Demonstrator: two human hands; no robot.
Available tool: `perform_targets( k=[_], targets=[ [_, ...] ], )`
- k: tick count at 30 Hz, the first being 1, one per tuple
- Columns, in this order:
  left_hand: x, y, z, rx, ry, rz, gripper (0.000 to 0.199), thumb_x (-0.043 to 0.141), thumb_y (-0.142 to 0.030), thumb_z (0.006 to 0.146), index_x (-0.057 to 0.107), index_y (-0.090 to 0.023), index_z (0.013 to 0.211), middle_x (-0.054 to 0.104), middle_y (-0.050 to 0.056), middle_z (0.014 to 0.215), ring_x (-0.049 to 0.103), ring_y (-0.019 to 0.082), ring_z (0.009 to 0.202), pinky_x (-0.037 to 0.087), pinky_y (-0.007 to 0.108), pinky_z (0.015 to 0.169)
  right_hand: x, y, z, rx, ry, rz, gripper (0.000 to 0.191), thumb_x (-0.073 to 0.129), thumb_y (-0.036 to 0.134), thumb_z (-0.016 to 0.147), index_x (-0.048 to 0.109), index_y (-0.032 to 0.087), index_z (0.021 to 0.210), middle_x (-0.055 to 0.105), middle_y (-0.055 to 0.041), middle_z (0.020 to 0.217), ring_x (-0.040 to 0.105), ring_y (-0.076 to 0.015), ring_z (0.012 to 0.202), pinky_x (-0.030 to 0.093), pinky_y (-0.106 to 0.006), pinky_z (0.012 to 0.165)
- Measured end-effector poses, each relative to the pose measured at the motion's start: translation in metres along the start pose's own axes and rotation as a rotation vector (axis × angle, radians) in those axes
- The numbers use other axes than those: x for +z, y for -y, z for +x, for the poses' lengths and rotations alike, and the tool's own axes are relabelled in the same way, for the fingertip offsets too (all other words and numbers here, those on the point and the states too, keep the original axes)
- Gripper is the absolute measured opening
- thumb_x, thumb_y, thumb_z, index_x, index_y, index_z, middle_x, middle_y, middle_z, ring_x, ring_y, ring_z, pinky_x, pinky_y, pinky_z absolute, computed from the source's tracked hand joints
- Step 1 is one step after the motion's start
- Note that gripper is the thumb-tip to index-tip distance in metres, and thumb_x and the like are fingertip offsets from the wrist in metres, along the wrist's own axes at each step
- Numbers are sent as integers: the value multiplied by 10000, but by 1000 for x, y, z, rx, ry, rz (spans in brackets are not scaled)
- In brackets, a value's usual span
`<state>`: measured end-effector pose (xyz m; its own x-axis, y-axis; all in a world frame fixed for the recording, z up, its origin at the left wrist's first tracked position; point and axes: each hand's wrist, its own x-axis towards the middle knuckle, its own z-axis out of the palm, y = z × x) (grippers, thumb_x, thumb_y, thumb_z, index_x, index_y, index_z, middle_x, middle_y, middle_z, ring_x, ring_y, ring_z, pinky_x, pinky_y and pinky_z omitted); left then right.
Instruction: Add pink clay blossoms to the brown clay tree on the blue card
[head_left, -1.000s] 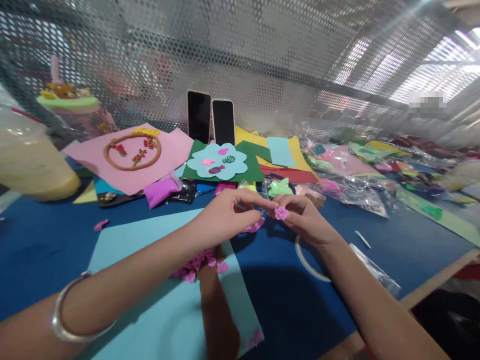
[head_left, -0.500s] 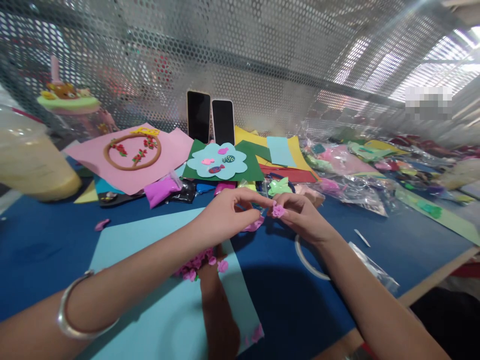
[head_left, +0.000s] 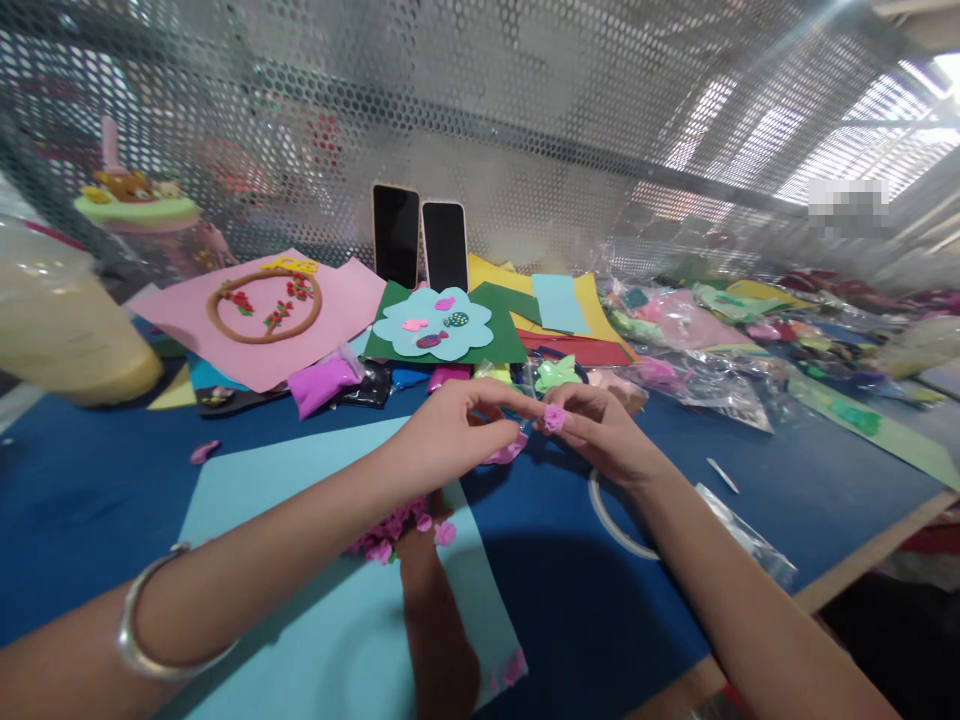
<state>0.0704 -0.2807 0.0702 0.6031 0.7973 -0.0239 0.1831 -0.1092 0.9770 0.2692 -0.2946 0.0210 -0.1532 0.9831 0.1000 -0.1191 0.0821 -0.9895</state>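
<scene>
Between the thumb and fingers of my right hand (head_left: 604, 432) is a small pink clay flower (head_left: 554, 417) with ruffled petals. My left hand (head_left: 469, 418) reaches in from the left, its index fingertip touching the flower's edge. The left thumb stands apart below that finger; the other left fingers are mostly hidden. A pink clay lump (head_left: 510, 449) shows just under the left thumb; I cannot tell if it is held or lying down. Under my left forearm lies a light blue sheet (head_left: 300, 600) with a brown clay tree trunk (head_left: 435, 620) and clustered pink clay blossoms (head_left: 386, 535), partly covered.
Two phones (head_left: 396, 235) lean on the perforated metal screen. Behind my hands are clay packets (head_left: 324, 382), a pink sheet with a brown clay ring (head_left: 264, 338) and a scalloped blue card (head_left: 390, 325). A drink cup (head_left: 71, 320) stands left, a white ring (head_left: 615, 520) right.
The pink flower has turned slightly between the fingers, and its petals now look rounder and more compact. Both hands stay in nearly the same place.
</scene>
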Motion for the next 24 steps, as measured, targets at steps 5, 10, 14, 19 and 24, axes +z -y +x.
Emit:
perform_targets(
  k=[5, 10, 14, 19, 24],
  targets=[
    [1, 2, 0, -15, 28, -78, 304, 530, -82, 701, 733, -144, 918, 655, 43, 835, 545, 117, 659, 404, 222, 591, 0, 0, 0, -5, 10, -14, 170, 818, 307, 613, 685, 214, 663, 623, 35, 636, 538, -81, 592, 437, -203, 588],
    [1, 2, 1, -109, -29, -145, 278, 539, -102, 681, 739, -160, 866, 632, 20, 700, 519, 106, 628, 366, 206, 558, 0, 0, 0, -16, 11, -13, 160, 795, 315, 648, 678, 222, 705, 623, 31, 646, 563, -96, 607, 467, -224, 612],
    [0, 5, 2, -113, -93, -240, 296, 546, -143, 667, 736, -151, 894, 571, -1, 587, 487, 97, 578, 327, 204, 521, 0, 0, -1, -94, 14, -34, 208, 805, 273, 635, 682, 238, 799, 634, 27, 712, 585, -110, 645, 491, -248, 652],
    [1, 11, 3, -141, -27, -348, 331, 572, -162, 636, 729, -137, 926, 512, -15, 528, 419, 81, 512, 297, 210, 489, -2, -3, 0, -219, -56, -180, 170, 802, 249, 633, 686, 231, 755, 644, 7, 746, 583, -135, 692, 486, -269, 655],
    [3, 10, 2, -137, 20, -423, 357, 551, -124, 625, 736, -143, 930, 425, -43, 478, 325, 63, 466, 266, 214, 466, -4, -4, 0, -260, -71, -248, 127, 779, 244, 667, 682, 230, 749, 659, -6, 747, 581, -147, 693, 486, -293, 656]
  ],
)
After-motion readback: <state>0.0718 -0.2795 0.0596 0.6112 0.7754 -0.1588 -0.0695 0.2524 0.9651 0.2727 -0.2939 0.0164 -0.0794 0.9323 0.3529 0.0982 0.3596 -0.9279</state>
